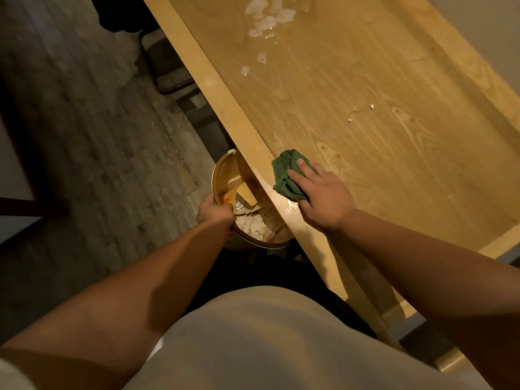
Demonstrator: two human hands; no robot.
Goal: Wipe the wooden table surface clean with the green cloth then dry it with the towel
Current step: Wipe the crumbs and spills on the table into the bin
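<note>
The green cloth (287, 175) lies crumpled on the wooden table (380, 80) right at its near edge. My right hand (320, 192) presses flat on the cloth with straight fingers. My left hand (215, 212) grips the rim of a round bin (225, 170) held just below the table edge, under the cloth. White wet blobs (270, 18) sit on the table at the far end, and two small white crumbs (372, 106) lie mid-table. No towel is in view.
The bin holds crumpled paper and cardboard scraps (250, 220). A tiled floor (98, 136) spreads to the left, with dark objects (168, 71) under the table's far end. The table's light edge strip (225, 99) runs diagonally through the view.
</note>
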